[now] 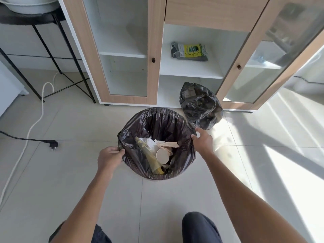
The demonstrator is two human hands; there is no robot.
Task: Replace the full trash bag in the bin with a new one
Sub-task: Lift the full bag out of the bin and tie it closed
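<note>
I am standing over the bin, which is sitting on the tiled floor just in front of the cabinet. The full bag is lining the bin, its black film folded over the rim all the way round. I am gripping that folded edge at two opposite points so the film lifts off the rim evenly.

My left hand is closed on the bag's edge at the left side of the rim, fingers pinching a fold of film. My right hand is resting on the right side of the rim with the fingers curled over the film; I cannot tell whether it is gripping the film fully.

Inside the bag, paper cups, crumpled tissue and a yellow wrapper are filling the lower part, so the load is looking light.

A second black bag is lying crumpled on the floor behind and to the right of the bin, touching the cabinet base. A pack of bags is lying on the cabinet shelf between the two open doors. The right door is swinging out near the crumpled bag and is narrowing the space there. A plug and a white cable are lying on the floor well to the left, clear of the bin.
</note>
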